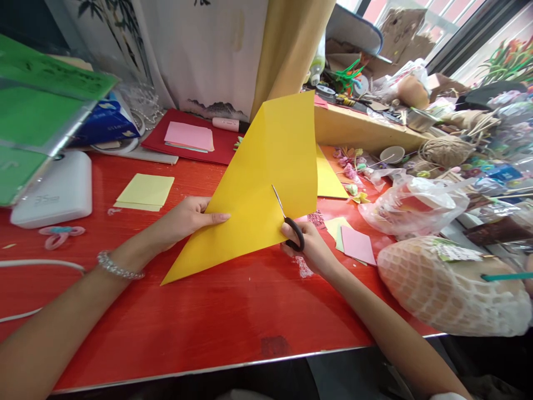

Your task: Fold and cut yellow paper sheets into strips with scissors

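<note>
A large sheet of yellow paper [266, 161] is held up over the red table, its lower left corner pointing toward me. My left hand [195, 219] pinches its left edge, thumb on top and fingers behind. In my right hand [306, 244] is a pair of scissors [295, 232] with black handles. One thin blade lies over the face of the paper, pointing up and away; the other blade is hidden behind the sheet. The right fingers are closed round the handles at the paper's lower edge.
On the red table [208, 333] lie yellow sticky notes [145, 190], a white power bank [56, 189] and pink notes [358, 244]. A red folder [158, 139] lies behind. At the right are a plastic bag [416, 205] and a net-wrapped fruit [449, 289] with a teal straw.
</note>
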`<action>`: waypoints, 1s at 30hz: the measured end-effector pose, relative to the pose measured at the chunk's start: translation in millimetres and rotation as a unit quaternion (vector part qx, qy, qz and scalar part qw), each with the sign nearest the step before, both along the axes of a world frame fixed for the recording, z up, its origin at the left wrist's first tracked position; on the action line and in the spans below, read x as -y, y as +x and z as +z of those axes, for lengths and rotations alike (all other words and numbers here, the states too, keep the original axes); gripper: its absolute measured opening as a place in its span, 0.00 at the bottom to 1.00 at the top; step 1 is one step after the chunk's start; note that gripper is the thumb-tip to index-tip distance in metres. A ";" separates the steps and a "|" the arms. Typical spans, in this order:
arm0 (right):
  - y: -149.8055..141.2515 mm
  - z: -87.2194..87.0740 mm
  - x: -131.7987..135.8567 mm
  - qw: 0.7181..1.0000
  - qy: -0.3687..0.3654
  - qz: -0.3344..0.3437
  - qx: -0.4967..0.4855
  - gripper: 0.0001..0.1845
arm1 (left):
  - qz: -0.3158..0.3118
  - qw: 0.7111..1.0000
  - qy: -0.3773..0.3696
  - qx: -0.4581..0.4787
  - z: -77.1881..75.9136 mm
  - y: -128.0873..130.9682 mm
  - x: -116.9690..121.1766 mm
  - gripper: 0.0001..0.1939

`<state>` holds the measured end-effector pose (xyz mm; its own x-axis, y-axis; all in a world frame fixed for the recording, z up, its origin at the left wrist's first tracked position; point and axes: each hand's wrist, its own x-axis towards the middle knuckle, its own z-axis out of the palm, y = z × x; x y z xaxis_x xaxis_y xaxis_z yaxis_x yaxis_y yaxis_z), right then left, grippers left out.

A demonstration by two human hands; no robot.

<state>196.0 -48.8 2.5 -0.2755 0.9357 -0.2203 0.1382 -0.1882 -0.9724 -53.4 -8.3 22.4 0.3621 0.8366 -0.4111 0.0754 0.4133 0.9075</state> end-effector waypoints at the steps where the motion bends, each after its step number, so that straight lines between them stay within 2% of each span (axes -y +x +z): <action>1: 0.2 -0.3 -0.1 1.000 0.000 0.000 -0.004 0.27 | 0.000 1.000 0.000 0.000 0.6 0.0 0.1 0.15; 6: -0.4 -0.9 0.5 1.000 -0.012 0.017 -0.014 0.27 | 0.000 1.000 -0.006 -0.007 7.7 0.5 1.6 0.13; 9: -2.8 0.9 2.6 0.999 -0.024 0.041 -0.006 0.27 | 0.035 0.999 0.008 -0.005 11.2 1.0 2.1 0.14; 14: -7.0 6.0 6.7 0.997 -0.028 0.078 0.001 0.28 | 0.081 0.994 0.071 0.012 4.3 -0.1 -1.5 0.17; 19: -7.2 6.0 8.3 0.997 -0.035 0.072 0.020 0.28 | 0.077 0.993 0.087 0.008 -7.5 -1.5 -4.4 0.20; 30: -0.7 -5.7 6.6 0.998 -0.009 0.057 0.032 0.29 | 0.049 0.997 0.056 0.033 -7.0 2.2 1.1 0.18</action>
